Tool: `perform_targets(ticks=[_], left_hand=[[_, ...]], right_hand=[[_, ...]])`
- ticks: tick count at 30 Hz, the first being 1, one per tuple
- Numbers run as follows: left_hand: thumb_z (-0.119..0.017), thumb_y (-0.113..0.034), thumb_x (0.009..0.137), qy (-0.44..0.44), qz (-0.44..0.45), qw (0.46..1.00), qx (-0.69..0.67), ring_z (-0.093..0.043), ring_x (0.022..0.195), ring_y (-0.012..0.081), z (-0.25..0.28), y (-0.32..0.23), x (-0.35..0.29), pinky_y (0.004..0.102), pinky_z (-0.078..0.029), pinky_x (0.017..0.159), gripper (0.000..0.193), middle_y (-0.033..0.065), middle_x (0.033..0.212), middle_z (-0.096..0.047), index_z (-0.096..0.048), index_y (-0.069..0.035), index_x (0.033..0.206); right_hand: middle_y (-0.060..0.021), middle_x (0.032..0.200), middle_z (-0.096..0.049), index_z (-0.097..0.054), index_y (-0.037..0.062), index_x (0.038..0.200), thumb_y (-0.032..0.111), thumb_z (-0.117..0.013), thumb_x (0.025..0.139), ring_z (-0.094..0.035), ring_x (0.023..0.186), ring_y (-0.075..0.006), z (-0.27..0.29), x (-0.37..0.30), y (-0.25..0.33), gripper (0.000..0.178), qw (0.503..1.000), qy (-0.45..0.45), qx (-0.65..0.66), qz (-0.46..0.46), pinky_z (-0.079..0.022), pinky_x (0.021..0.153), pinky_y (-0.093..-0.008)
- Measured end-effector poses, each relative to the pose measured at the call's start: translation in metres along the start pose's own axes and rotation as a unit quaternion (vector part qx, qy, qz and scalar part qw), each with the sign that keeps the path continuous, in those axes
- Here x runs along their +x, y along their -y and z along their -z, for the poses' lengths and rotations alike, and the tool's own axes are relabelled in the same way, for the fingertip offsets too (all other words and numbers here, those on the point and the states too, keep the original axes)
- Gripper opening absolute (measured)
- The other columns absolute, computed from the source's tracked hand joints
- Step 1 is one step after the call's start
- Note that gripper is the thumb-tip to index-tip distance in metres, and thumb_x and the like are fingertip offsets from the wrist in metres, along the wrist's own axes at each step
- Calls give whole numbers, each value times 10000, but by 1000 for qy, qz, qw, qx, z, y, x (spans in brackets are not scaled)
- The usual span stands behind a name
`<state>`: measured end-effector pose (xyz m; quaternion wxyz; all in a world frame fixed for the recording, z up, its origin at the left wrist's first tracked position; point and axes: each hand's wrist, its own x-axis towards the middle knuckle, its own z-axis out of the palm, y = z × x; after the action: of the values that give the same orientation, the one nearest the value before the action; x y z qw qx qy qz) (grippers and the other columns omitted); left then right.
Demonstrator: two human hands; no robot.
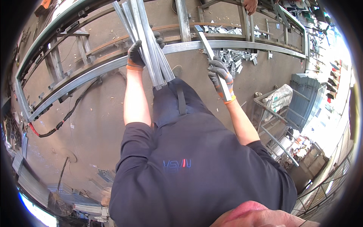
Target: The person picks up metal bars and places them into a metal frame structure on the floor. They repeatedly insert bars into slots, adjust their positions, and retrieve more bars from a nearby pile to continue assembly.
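Note:
My left hand (137,55), in a grey glove with an orange cuff, is closed around a bundle of several long galvanised steel bars (145,41) that stick up and away from me. In my right hand (220,75), gloved the same way, lies a single shorter steel bar (210,51), its far end reaching toward a long curved steel frame (113,64) on the floor in front of me. Both hands hover above that frame.
A pile of small cut metal pieces (232,56) lies beyond the frame. Another person's hand (250,5) rests on the frame at the top. A black and red cable (56,125) runs over the concrete floor at left. Stacked steel sections and a rack (280,113) stand at right.

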<state>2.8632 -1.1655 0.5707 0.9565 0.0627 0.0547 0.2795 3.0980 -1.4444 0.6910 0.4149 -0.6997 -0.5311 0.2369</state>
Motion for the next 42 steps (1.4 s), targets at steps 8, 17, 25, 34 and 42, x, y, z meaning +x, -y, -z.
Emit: perform_targets(ticks=[8, 17, 25, 34, 42], left_hand=[[-805, -359, 845, -6, 2, 999, -32, -607, 1187, 360, 4, -1, 4, 551, -489, 1072, 863, 203, 1287, -595, -396, -69, 1547], [-812, -358, 838, -15, 9, 1000, -17, -608, 1170, 363, -1, -5, 3, 546, -476, 1099, 883, 206, 1298, -585, -387, -65, 1555], [-822, -343, 835, 0, 3, 1000, -30, -605, 1181, 360, 2, -4, 8, 558, -477, 1097, 884, 204, 1288, -589, -380, -62, 1546], [-806, -362, 848, -22, 17, 1000, -11, -600, 1184, 362, 4, -3, 4, 555, -488, 1082, 896, 220, 1324, -579, -362, -58, 1564], [-786, -331, 866, -2, 8, 999, -37, -625, 1209, 382, 4, -2, 2, 562, -465, 1140, 815, 254, 1341, -572, -421, 76, 1471]], right_hand=[[-71, 1089, -715, -732, 133, 1171, 145, -750, 876, -711, 863, -218, 63, 206, -28, 295, 953, 188, -224, 76, -579, 701, -332], [-122, 1205, -738, -721, 32, 1133, 25, -630, 989, -713, 1076, -225, 2, 55, 17, 170, 998, -30, -49, 36, -559, 941, -347], [-68, 991, -700, -725, 143, 1233, 50, -708, 851, -673, 815, -233, 54, 184, -28, 393, 947, 156, -234, 154, -541, 699, -336], [-107, 1199, -717, -729, 67, 1180, 43, -706, 907, -725, 954, -226, 41, 191, -2, 275, 881, 62, -394, 254, -577, 824, -324], [-127, 1268, -669, -648, 32, 1261, 61, -644, 958, -710, 1004, -256, 12, 55, -10, 304, 989, 48, -109, 89, -504, 1022, -422]])
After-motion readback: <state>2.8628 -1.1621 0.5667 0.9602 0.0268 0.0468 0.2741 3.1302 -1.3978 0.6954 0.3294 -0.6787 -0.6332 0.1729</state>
